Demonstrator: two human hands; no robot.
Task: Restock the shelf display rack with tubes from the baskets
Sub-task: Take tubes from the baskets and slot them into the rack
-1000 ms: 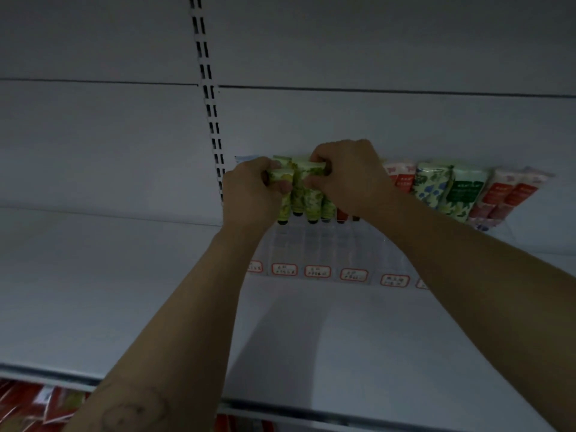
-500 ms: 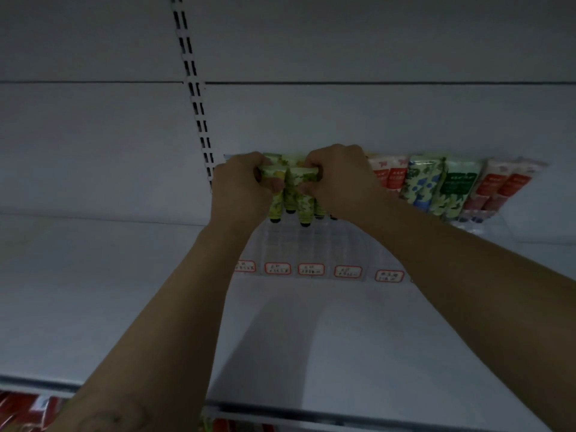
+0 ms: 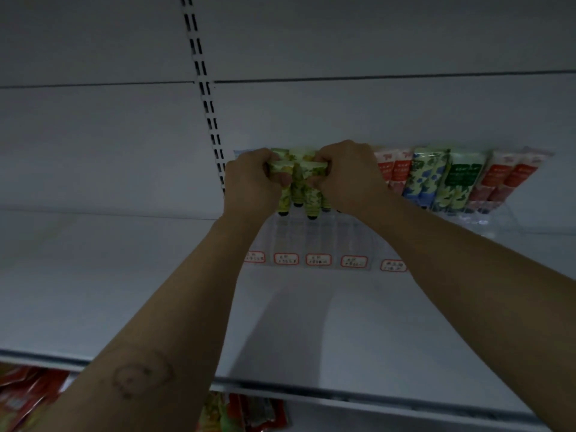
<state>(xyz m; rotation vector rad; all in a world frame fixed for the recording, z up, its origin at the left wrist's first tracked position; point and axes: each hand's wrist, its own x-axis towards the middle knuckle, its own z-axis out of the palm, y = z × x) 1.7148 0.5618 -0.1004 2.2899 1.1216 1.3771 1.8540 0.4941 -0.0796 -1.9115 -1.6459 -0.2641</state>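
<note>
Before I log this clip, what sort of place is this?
Most likely a retail shop aisle: white metal shelving with a slotted upright strip, a clear plastic display rack fronted by red-bordered price labels, and a row of colourful printed tubes in it.

A bunch of yellow-green tubes [image 3: 299, 188] with leaf pictures and little black caps points caps-down over the left part of the clear plastic rack [image 3: 324, 241]. The left hand [image 3: 249, 179] and the right hand [image 3: 349, 173] pinch their flat top ends. More tubes stand side by side in the rack to the right: red tubes [image 3: 392, 169], a blue flowery tube [image 3: 424, 179], a dark green tube [image 3: 461, 182], then more red ones [image 3: 505, 179].
</note>
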